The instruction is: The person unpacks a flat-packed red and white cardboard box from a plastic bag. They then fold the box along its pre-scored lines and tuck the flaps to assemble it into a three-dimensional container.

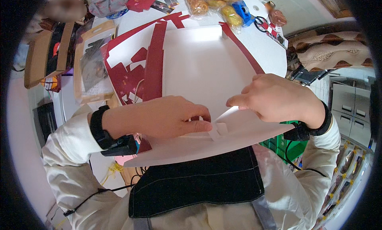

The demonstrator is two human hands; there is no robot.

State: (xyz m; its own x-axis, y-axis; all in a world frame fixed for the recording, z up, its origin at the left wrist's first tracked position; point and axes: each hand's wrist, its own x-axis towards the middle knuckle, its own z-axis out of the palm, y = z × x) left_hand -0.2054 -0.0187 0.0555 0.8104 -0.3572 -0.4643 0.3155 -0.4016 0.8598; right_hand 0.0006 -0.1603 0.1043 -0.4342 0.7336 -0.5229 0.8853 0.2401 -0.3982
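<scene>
A large sheet of cardboard [199, 67], white inside and dark red along its sides, lies before me with its far wall folded up. Its near flap [191, 148] curves down toward my apron. Above that flap, my left hand [175, 115] is closed, thumb and forefinger brought together beside a small pale tape-like strip [221, 129]. What is between those fingertips is hidden. My right hand [270, 97] bends over the right side of the sheet, fingers curled and one fingertip close to a bright fold; its grip on the cardboard is partly hidden.
Dark red and white card scraps [133, 71] lie left of the sheet. Farther off are bagged items [197, 5], a blue tape dispenser [242, 13] and scissors [262, 25]. An open brown carton [43, 55] stands at left. A green crate [294, 144] sits below my right wrist.
</scene>
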